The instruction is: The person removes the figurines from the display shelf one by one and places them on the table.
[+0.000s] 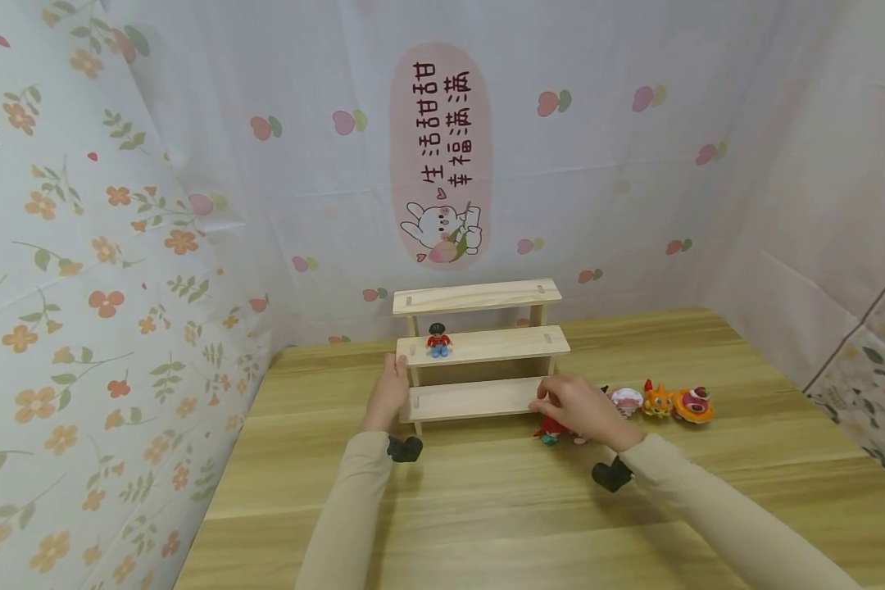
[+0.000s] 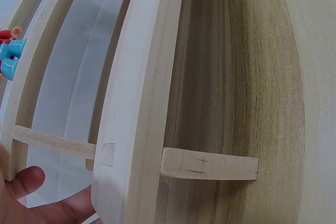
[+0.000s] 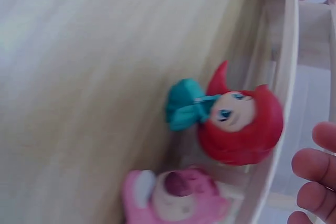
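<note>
A three-tier wooden shelf (image 1: 479, 344) stands at the back of the table. My left hand (image 1: 388, 392) grips its left end by the middle tier; in the left wrist view the fingers (image 2: 68, 205) bend around the wood. A toy figure (image 1: 438, 341) in red top and blue trousers sits on the middle tier. My right hand (image 1: 581, 408) is at the right end of the lowest tier, its fingers (image 3: 315, 163) loosely bent with nothing visible in them. Below it are a red-haired mermaid figure (image 3: 236, 121) and a pink bear figure (image 3: 181, 198), in front of the shelf.
Right of my right hand, a pink-and-white figure (image 1: 626, 400), an orange figure (image 1: 658, 401) and a round orange-and-pink figure (image 1: 694, 405) line up on the table (image 1: 487, 508). Patterned cloth (image 1: 324, 205) hangs behind the shelf and at both sides.
</note>
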The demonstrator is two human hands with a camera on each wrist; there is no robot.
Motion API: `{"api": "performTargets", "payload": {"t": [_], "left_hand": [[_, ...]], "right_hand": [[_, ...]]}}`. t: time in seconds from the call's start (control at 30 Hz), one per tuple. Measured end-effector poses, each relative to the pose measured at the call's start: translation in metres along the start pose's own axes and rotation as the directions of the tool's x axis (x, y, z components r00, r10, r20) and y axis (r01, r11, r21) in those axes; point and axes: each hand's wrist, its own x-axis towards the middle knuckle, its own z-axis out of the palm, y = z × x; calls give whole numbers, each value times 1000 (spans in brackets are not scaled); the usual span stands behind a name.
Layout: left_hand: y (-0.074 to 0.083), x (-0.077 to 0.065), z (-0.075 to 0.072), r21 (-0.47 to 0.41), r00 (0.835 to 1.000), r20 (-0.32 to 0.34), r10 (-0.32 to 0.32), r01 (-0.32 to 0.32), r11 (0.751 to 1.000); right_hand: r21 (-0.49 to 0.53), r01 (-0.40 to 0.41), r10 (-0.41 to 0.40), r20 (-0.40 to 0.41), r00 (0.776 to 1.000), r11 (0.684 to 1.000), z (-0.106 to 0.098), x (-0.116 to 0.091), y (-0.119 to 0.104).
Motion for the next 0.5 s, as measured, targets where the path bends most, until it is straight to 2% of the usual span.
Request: {"api": "performTargets", "payload": {"t": [0.23, 0.5], "left_hand": [[0, 0, -1, -11, 1000, -8, -3, 3, 1000], [1, 1, -1, -18, 1000, 8, -16, 16, 1000]], "right_hand": [[14, 17, -17, 40, 999, 1000, -8, 23, -14], [40, 98, -99, 15, 995, 994, -12, 53, -27]]}}
